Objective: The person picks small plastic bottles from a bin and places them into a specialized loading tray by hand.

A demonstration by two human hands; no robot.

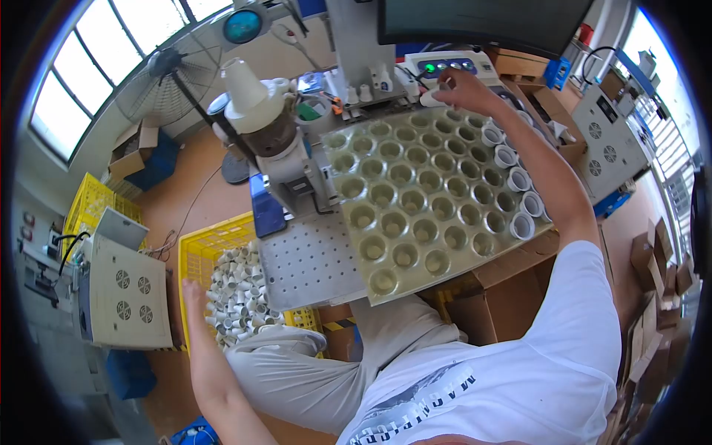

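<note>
My right hand [463,92] is at the far edge of a translucent moulded tray [378,241], its fingers closed on a small white plastic cup [432,96]. The tray has rows of round pockets. White cups [522,225] stand in the pockets along its right side, while the other visible pockets hold none. My left hand [193,292] is by the left rim of a yellow crate [215,231], beside a heap of small white cups [239,291] inside it. The fingers of that hand are not distinguishable.
A perforated metal plate [304,263] lies left of the tray. A phone [267,206] rests near a grey machine [285,167] with a white funnel top. Behind the tray are a control box [475,65] with a green light and a monitor [482,24]. Cardboard boxes [653,297] stand at right.
</note>
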